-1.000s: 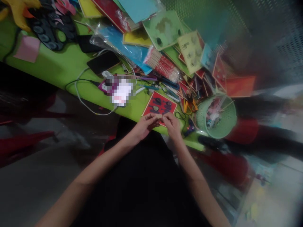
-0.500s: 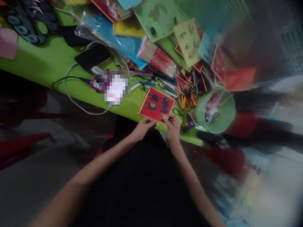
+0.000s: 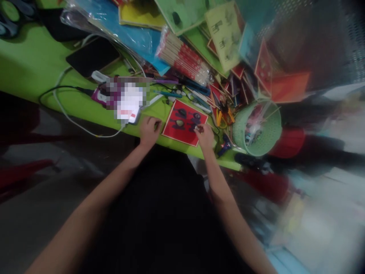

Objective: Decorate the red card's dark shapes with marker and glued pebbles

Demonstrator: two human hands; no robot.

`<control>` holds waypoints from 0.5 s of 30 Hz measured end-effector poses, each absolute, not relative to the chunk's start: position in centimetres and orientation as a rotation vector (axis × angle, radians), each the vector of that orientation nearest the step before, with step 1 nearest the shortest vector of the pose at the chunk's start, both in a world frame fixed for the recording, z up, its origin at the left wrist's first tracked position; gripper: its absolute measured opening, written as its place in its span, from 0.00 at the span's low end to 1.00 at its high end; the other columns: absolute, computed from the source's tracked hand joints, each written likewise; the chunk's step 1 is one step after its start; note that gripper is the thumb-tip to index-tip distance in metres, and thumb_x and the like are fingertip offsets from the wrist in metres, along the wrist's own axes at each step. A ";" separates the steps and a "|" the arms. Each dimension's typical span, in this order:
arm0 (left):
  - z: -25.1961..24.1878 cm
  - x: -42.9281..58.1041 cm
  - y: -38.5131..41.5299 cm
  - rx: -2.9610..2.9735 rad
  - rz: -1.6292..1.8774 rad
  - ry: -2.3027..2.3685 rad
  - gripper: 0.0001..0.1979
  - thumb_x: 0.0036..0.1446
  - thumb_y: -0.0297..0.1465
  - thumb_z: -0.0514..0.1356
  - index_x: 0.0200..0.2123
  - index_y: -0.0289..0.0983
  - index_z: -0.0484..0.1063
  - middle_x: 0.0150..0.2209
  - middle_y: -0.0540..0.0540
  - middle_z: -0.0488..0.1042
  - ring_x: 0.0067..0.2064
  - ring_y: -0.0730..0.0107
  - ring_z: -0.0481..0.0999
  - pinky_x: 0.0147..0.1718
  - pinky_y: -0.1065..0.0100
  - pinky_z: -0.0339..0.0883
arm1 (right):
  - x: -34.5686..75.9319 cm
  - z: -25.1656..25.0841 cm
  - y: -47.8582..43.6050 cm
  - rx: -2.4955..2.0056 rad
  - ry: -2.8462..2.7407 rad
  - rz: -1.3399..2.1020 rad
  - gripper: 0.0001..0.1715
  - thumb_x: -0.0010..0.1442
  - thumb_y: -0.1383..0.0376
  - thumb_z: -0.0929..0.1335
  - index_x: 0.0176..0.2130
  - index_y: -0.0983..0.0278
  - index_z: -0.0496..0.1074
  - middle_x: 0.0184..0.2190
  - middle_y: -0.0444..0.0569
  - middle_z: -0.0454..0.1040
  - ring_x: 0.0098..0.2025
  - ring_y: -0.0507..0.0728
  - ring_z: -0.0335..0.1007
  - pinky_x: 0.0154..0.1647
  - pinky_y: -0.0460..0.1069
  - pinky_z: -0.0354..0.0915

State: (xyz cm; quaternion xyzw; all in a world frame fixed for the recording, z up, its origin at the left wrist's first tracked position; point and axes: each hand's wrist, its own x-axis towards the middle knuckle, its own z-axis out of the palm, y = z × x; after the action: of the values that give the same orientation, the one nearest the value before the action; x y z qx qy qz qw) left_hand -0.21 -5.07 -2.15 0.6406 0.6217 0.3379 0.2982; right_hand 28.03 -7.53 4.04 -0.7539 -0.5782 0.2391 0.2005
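Note:
A red card (image 3: 184, 132) with a light border lies near the table's front edge, bearing dark shapes with stone-like pieces on them. My right hand (image 3: 205, 136) is over its right side, pinching a small pale stone-like piece (image 3: 197, 128) at the lower right shape. Left of the card, my left hand (image 3: 149, 132) rests at the table edge, its fingers loosely curled and a gap showing by the thumb. I see nothing in it.
A green basket (image 3: 268, 131) of small items stands at the right, beside orange-handled scissors (image 3: 221, 118) and a glue gun (image 3: 225, 145). Bundled sticks (image 3: 185, 57) and coloured cards lie behind. A lit phone (image 3: 132, 104) with a cable (image 3: 76, 127) lies left.
My hands have parted. The left went left, away from the card's lower edge; the right moved up over the card with the small piece. The view has shifted slightly.

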 end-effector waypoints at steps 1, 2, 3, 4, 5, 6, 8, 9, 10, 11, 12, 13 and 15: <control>-2.4 -0.2 -5.2 1.752 0.881 1.666 0.03 0.66 0.32 0.61 0.39 0.40 0.75 0.39 0.41 0.78 0.44 0.55 0.75 0.45 0.56 0.67 | 28.0 3.7 -7.3 -2.115 -1.659 0.657 0.08 0.63 0.62 0.73 0.43 0.62 0.77 0.41 0.50 0.78 0.42 0.59 0.74 0.49 0.55 0.69; -2.6 -0.1 -5.3 1.789 0.868 1.681 0.04 0.67 0.32 0.60 0.39 0.40 0.75 0.40 0.40 0.78 0.44 0.54 0.75 0.45 0.56 0.67 | 27.9 3.5 -7.2 -2.122 -1.695 0.648 0.07 0.64 0.63 0.72 0.43 0.62 0.77 0.41 0.51 0.78 0.43 0.60 0.74 0.50 0.55 0.69; -2.7 -0.1 -5.4 1.814 0.860 1.695 0.05 0.68 0.33 0.60 0.40 0.40 0.75 0.40 0.40 0.78 0.45 0.54 0.75 0.45 0.55 0.67 | 27.9 3.3 -7.0 -2.125 -1.723 0.644 0.07 0.64 0.63 0.72 0.43 0.62 0.77 0.42 0.51 0.78 0.43 0.60 0.73 0.50 0.55 0.69; -2.7 0.0 -5.4 1.832 0.855 1.703 0.05 0.68 0.33 0.59 0.40 0.40 0.75 0.40 0.39 0.78 0.45 0.54 0.75 0.44 0.55 0.67 | 27.9 3.1 -7.0 -2.128 -1.743 0.642 0.06 0.64 0.63 0.72 0.43 0.62 0.77 0.42 0.51 0.78 0.44 0.60 0.73 0.51 0.55 0.69; -2.8 0.0 -5.4 1.845 0.853 1.706 0.06 0.68 0.33 0.59 0.40 0.40 0.75 0.40 0.39 0.78 0.45 0.53 0.75 0.44 0.55 0.67 | 28.0 3.0 -6.9 -2.130 -1.755 0.644 0.06 0.65 0.64 0.72 0.43 0.61 0.77 0.43 0.51 0.78 0.44 0.60 0.73 0.51 0.55 0.68; -2.8 0.0 -5.4 1.852 0.851 1.707 0.06 0.68 0.33 0.59 0.41 0.40 0.75 0.40 0.39 0.78 0.44 0.53 0.75 0.44 0.55 0.67 | 28.0 2.9 -6.9 -2.130 -1.761 0.650 0.06 0.65 0.64 0.72 0.43 0.61 0.77 0.43 0.51 0.77 0.44 0.60 0.73 0.51 0.55 0.68; -2.8 0.0 -5.4 1.855 0.843 1.702 0.06 0.69 0.33 0.59 0.41 0.40 0.75 0.40 0.39 0.77 0.45 0.53 0.75 0.45 0.55 0.68 | 28.1 2.8 -6.8 -2.129 -1.761 0.658 0.05 0.65 0.64 0.72 0.43 0.61 0.77 0.43 0.51 0.77 0.44 0.60 0.72 0.51 0.54 0.68; -2.8 0.0 -5.4 1.853 0.837 1.703 0.06 0.69 0.34 0.59 0.42 0.40 0.75 0.40 0.39 0.77 0.45 0.53 0.75 0.45 0.55 0.68 | 28.1 2.8 -6.8 -2.124 -1.760 0.658 0.06 0.65 0.64 0.72 0.43 0.61 0.77 0.43 0.51 0.77 0.44 0.60 0.72 0.51 0.54 0.69; -2.8 -0.1 -5.4 1.851 0.832 1.705 0.06 0.69 0.34 0.59 0.42 0.40 0.75 0.41 0.39 0.77 0.45 0.53 0.76 0.45 0.55 0.68 | 28.2 2.7 -6.8 -2.117 -1.762 0.656 0.06 0.65 0.65 0.72 0.44 0.61 0.77 0.43 0.51 0.77 0.44 0.60 0.72 0.51 0.54 0.69; -2.8 -0.1 -5.4 1.852 0.830 1.706 0.06 0.69 0.34 0.59 0.42 0.40 0.75 0.41 0.39 0.77 0.45 0.53 0.76 0.46 0.55 0.68 | 28.2 2.7 -6.7 -2.109 -1.764 0.655 0.06 0.65 0.65 0.72 0.44 0.61 0.77 0.43 0.51 0.77 0.44 0.60 0.73 0.51 0.54 0.69; -2.8 -0.1 -5.4 1.857 0.832 1.707 0.07 0.69 0.34 0.58 0.42 0.40 0.75 0.41 0.39 0.77 0.45 0.53 0.75 0.45 0.55 0.68 | 28.2 2.7 -6.7 -2.102 -1.766 0.654 0.07 0.65 0.65 0.72 0.44 0.61 0.77 0.43 0.51 0.77 0.44 0.60 0.73 0.51 0.54 0.69; -2.8 0.0 -5.4 1.864 0.836 1.707 0.07 0.70 0.34 0.58 0.42 0.39 0.75 0.40 0.39 0.78 0.45 0.53 0.75 0.45 0.55 0.68 | 28.2 2.6 -6.7 -2.099 -1.767 0.655 0.07 0.65 0.64 0.71 0.44 0.61 0.77 0.43 0.51 0.76 0.44 0.60 0.73 0.51 0.54 0.69; -2.8 0.0 -5.4 1.870 0.845 1.707 0.08 0.70 0.34 0.58 0.42 0.39 0.75 0.40 0.38 0.78 0.45 0.52 0.75 0.45 0.54 0.68 | 28.2 2.5 -6.7 -2.097 -1.765 0.662 0.07 0.66 0.63 0.71 0.45 0.61 0.78 0.43 0.51 0.76 0.44 0.60 0.73 0.50 0.54 0.70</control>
State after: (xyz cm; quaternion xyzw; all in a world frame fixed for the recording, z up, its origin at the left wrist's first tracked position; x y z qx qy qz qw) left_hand -0.01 -5.41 -2.82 0.6811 0.6217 0.3079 0.2342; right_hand 28.20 -6.73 2.52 -0.7341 -0.6179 0.2316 0.1600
